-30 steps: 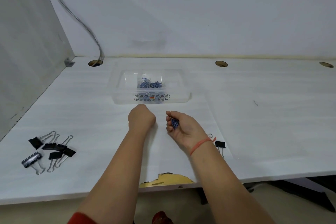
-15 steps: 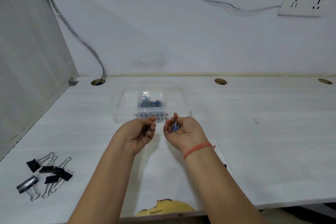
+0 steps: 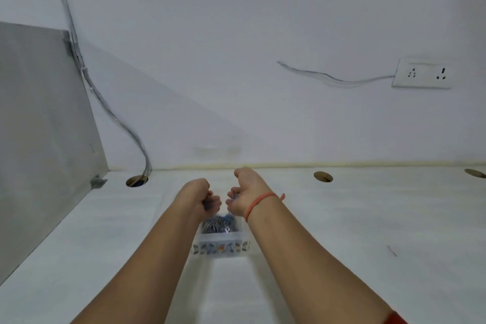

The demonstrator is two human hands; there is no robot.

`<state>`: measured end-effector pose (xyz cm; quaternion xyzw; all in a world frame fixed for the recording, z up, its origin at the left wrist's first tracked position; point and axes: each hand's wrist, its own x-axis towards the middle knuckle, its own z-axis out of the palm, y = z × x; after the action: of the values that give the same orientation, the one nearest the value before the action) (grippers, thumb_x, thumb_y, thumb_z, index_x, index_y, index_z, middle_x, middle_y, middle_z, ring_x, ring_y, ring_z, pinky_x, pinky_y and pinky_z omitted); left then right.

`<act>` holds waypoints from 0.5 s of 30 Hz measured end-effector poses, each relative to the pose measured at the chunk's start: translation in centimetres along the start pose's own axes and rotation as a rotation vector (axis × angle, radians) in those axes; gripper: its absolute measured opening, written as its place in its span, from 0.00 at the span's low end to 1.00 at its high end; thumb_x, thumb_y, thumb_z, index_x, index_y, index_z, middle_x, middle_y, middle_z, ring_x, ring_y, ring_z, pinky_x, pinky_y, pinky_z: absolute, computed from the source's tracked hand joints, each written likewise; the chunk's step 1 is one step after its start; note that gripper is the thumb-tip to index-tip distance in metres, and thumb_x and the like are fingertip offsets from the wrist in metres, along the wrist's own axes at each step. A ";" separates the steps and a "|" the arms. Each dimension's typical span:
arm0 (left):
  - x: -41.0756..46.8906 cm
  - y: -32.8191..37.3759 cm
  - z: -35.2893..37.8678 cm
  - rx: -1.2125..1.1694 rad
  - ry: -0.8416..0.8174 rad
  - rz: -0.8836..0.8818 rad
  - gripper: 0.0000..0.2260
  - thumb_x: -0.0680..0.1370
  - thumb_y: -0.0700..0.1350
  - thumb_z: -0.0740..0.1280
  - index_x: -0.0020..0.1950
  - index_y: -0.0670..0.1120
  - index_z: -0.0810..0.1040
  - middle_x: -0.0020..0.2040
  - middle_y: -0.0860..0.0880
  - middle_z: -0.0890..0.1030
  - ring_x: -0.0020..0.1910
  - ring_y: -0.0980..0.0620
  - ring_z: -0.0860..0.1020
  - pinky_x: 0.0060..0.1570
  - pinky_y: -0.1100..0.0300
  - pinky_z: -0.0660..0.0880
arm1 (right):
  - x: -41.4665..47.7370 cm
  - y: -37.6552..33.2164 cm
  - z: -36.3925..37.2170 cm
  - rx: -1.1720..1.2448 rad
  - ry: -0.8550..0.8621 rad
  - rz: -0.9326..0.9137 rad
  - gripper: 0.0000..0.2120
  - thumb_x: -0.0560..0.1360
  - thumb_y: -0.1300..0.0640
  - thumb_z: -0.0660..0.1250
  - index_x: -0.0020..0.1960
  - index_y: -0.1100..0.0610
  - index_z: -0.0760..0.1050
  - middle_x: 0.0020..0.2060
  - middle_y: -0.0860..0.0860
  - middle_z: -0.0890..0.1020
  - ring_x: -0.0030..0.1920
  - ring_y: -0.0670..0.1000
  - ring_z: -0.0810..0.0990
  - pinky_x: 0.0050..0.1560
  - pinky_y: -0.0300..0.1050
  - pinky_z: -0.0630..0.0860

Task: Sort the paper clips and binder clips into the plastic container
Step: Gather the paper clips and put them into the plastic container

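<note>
A clear plastic container [image 3: 220, 249] with a flowered front band stands on the white desk, between my forearms. A heap of blue paper clips [image 3: 219, 224] lies inside it. My left hand [image 3: 200, 195] hovers over the container, fingers curled around a few blue paper clips. Just to its right, my right hand [image 3: 244, 193] is also above the container, palm toward me, cupped around more blue paper clips. An orange band circles my right wrist. The binder clips are out of view.
A grey side panel [image 3: 39, 139] walls off the desk's left. Cable holes [image 3: 136, 181] [image 3: 323, 176] sit along the desk's back edge, with a cable rising from the left one. A wall socket [image 3: 422, 73] is at the upper right.
Both hands have risen from the desk and moved forward over the container. The camera tilted upward, so the binder clips at the near left and near right dropped out of view.
</note>
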<state>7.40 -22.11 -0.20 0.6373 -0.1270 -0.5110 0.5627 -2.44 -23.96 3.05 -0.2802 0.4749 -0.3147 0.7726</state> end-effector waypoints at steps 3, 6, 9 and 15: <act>1.4 0.4 -0.1 0.157 0.032 0.018 0.07 0.80 0.41 0.52 0.47 0.40 0.66 0.40 0.40 0.69 0.28 0.49 0.64 0.31 0.59 0.62 | 1.0 -0.5 -0.2 -0.108 -0.020 0.029 0.30 0.79 0.48 0.57 0.76 0.61 0.55 0.69 0.58 0.65 0.64 0.57 0.70 0.70 0.50 0.61; 2.1 0.8 -0.3 0.259 -0.001 -0.012 0.11 0.80 0.44 0.53 0.42 0.39 0.68 0.37 0.41 0.67 0.28 0.50 0.60 0.32 0.57 0.62 | 1.7 -0.4 -0.2 -0.176 -0.021 0.043 0.34 0.79 0.46 0.57 0.77 0.62 0.50 0.77 0.59 0.53 0.77 0.58 0.53 0.75 0.54 0.52; 1.8 0.8 -0.3 0.333 0.010 -0.029 0.16 0.80 0.44 0.52 0.41 0.36 0.72 0.35 0.42 0.67 0.28 0.50 0.60 0.34 0.56 0.66 | 2.1 -0.4 -0.1 -0.173 -0.009 0.026 0.33 0.79 0.48 0.56 0.76 0.64 0.51 0.74 0.61 0.58 0.71 0.62 0.64 0.70 0.53 0.62; 0.3 -0.2 -0.3 0.277 0.074 0.052 0.06 0.78 0.35 0.58 0.44 0.35 0.73 0.34 0.41 0.71 0.30 0.48 0.67 0.30 0.59 0.65 | 0.8 0.1 -0.4 -0.092 0.051 -0.030 0.14 0.79 0.57 0.57 0.62 0.62 0.66 0.50 0.56 0.68 0.48 0.54 0.76 0.53 0.44 0.77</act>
<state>7.71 -22.12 -0.59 0.7236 -0.1921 -0.4501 0.4867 -2.51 -24.59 2.34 -0.3142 0.5043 -0.3111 0.7417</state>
